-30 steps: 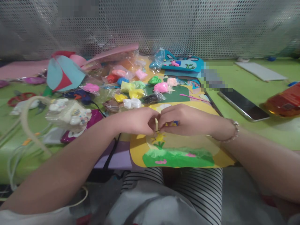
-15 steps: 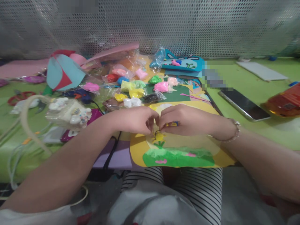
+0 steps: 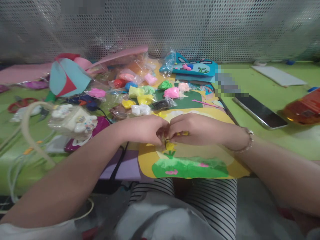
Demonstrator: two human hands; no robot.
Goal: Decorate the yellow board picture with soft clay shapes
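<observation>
My left hand (image 3: 147,128) and my right hand (image 3: 191,128) meet fingertip to fingertip over a yellow card (image 3: 146,163) with a paler middle. A thin black strand (image 3: 166,142), probably clay, curves down from the right fingertips along the edge of a yellow flower shape (image 3: 170,146) with green leaves. My right hand is closed in a pinch at the strand's upper end. The left fingers are curled in close beside it; what they hold, if anything, is hidden. Along the card's lower part runs a green grass strip (image 3: 190,167) with pink patches.
Bagged coloured clay lumps (image 3: 145,99) lie behind the card. A blue craft piece (image 3: 195,68) stands at the back. To the left are a decorated clear box (image 3: 72,121), cables and red-handled scissors (image 3: 22,105). A phone (image 3: 260,112) and an orange-red bottle (image 3: 303,108) lie right.
Both hands stay over the flower with only slight finger shifts. The right hand has moved a little left and down, and less of the strand shows.
</observation>
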